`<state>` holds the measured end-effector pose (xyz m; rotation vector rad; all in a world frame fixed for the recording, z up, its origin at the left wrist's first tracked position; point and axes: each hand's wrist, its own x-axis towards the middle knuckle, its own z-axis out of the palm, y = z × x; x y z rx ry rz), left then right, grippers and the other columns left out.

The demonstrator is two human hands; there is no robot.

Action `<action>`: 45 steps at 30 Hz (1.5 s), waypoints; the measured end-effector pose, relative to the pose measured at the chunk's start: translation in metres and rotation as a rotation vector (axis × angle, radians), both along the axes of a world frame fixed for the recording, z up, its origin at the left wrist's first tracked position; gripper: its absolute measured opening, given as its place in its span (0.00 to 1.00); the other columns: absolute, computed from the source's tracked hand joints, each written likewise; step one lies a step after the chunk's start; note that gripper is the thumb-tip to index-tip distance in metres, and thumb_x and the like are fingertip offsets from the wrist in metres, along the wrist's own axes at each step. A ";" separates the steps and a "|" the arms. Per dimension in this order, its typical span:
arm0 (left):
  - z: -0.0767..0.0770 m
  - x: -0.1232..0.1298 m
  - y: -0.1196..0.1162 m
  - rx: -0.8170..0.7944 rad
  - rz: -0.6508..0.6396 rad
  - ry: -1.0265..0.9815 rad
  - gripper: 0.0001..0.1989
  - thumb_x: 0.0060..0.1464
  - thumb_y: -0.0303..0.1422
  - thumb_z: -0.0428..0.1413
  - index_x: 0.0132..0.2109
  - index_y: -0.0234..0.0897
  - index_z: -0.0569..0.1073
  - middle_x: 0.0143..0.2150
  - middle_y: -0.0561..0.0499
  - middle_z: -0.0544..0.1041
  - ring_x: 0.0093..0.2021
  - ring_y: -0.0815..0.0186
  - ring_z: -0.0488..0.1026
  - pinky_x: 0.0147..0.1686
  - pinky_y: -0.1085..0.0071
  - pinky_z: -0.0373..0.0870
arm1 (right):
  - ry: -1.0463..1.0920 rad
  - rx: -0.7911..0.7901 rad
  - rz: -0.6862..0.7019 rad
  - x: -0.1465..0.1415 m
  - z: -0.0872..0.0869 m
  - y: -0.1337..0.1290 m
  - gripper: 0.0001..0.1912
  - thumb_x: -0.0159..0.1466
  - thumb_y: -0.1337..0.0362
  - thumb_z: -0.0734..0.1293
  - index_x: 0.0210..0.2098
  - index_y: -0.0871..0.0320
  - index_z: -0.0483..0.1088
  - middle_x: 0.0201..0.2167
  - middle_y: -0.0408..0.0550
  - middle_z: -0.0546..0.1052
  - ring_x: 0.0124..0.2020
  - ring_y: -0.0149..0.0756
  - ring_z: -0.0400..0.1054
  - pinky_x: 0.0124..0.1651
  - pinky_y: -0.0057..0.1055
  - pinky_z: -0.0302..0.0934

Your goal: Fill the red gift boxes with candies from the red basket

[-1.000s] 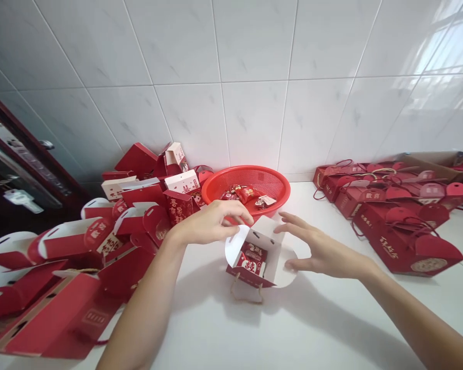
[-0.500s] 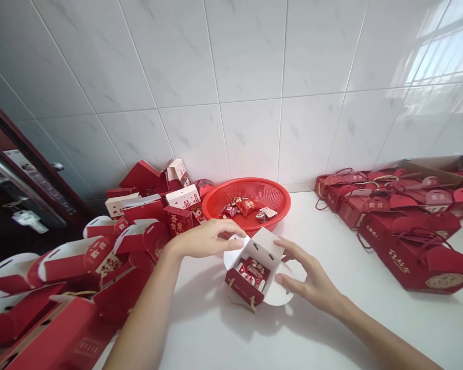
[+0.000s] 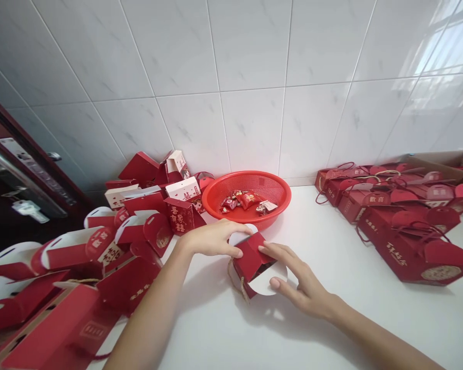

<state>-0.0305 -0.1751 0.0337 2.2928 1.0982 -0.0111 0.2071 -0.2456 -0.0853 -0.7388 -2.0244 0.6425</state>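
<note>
A small red gift box (image 3: 247, 258) with white inner sides sits on the white table in front of me, its red top panels folded down over its opening. My left hand (image 3: 215, 239) holds its left side, fingers at a raised white end flap and thumb on the red top. From the right, my right hand (image 3: 303, 277) presses its fingers on the top panel, with the thumb against the rounded white flap (image 3: 268, 280). A twisted cord handle (image 3: 237, 285) hangs off the near left side. The box's contents are now mostly hidden.
Behind the box stands a red plastic basket (image 3: 280, 186) with wrapped sweets (image 3: 249, 199). Open red boxes (image 3: 137, 226) crowd the left side. Closed red boxes (image 3: 409, 246) with cords stand in rows at right, before a cardboard carton (image 3: 435, 159). A tiled wall (image 3: 250, 133) rises behind.
The box's top panels, upright before with printed red packets showing inside, are now folded inward over the opening. Both hands have moved in with them, and the view has tilted slightly.
</note>
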 end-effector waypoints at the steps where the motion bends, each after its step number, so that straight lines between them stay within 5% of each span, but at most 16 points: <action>1: -0.003 0.000 0.000 0.004 0.020 -0.003 0.31 0.52 0.33 0.60 0.64 0.46 0.68 0.68 0.51 0.67 0.67 0.55 0.63 0.62 0.65 0.61 | -0.014 -0.003 0.003 0.000 -0.001 0.000 0.27 0.70 0.56 0.62 0.67 0.49 0.58 0.62 0.56 0.69 0.63 0.47 0.63 0.62 0.46 0.63; 8: -0.040 -0.004 -0.008 0.048 0.117 -0.343 0.40 0.54 0.34 0.60 0.71 0.50 0.55 0.69 0.50 0.65 0.66 0.53 0.64 0.60 0.60 0.66 | -0.007 0.002 0.047 0.004 -0.004 0.002 0.30 0.70 0.52 0.61 0.69 0.48 0.53 0.64 0.55 0.66 0.64 0.47 0.62 0.64 0.46 0.61; 14: -0.078 0.004 -0.024 0.151 0.177 -0.608 0.18 0.61 0.37 0.55 0.57 0.41 0.73 0.58 0.45 0.76 0.58 0.56 0.72 0.59 0.60 0.68 | 0.040 -0.113 -0.176 -0.001 -0.009 0.004 0.28 0.69 0.54 0.62 0.66 0.49 0.55 0.64 0.55 0.66 0.64 0.46 0.62 0.63 0.45 0.62; 18: -0.097 0.006 -0.034 0.124 0.231 -0.720 0.17 0.64 0.42 0.52 0.53 0.40 0.77 0.57 0.44 0.75 0.60 0.56 0.70 0.60 0.60 0.67 | 0.068 -0.256 -0.265 -0.003 -0.008 0.006 0.29 0.67 0.50 0.64 0.64 0.51 0.58 0.64 0.56 0.66 0.64 0.49 0.63 0.63 0.48 0.61; 26: -0.102 0.027 -0.051 0.154 0.463 -0.801 0.10 0.57 0.40 0.59 0.42 0.40 0.77 0.49 0.46 0.76 0.52 0.56 0.74 0.49 0.62 0.72 | 0.163 -0.460 -0.186 -0.003 -0.005 0.014 0.34 0.62 0.46 0.69 0.62 0.52 0.60 0.65 0.56 0.66 0.66 0.49 0.60 0.66 0.48 0.57; 33: -0.108 0.024 -0.042 0.114 0.453 -0.861 0.11 0.54 0.38 0.60 0.42 0.39 0.76 0.47 0.46 0.78 0.50 0.57 0.75 0.51 0.62 0.72 | 0.236 -0.736 -0.110 0.014 -0.011 0.041 0.27 0.65 0.48 0.63 0.58 0.56 0.66 0.59 0.57 0.73 0.60 0.47 0.68 0.62 0.46 0.60; 38: -0.108 0.015 -0.036 -0.002 0.459 -0.893 0.20 0.52 0.39 0.61 0.52 0.39 0.73 0.53 0.45 0.78 0.52 0.56 0.76 0.53 0.61 0.72 | 0.079 -0.582 0.064 0.012 -0.011 0.044 0.20 0.63 0.56 0.66 0.52 0.57 0.72 0.53 0.54 0.78 0.55 0.46 0.72 0.60 0.44 0.63; 45: -0.103 0.012 -0.038 0.256 0.573 -0.732 0.20 0.50 0.41 0.62 0.49 0.39 0.73 0.51 0.44 0.76 0.47 0.58 0.76 0.49 0.61 0.73 | 0.029 -0.581 -0.048 0.013 -0.004 0.040 0.18 0.61 0.59 0.67 0.49 0.59 0.72 0.41 0.53 0.82 0.42 0.43 0.76 0.49 0.41 0.69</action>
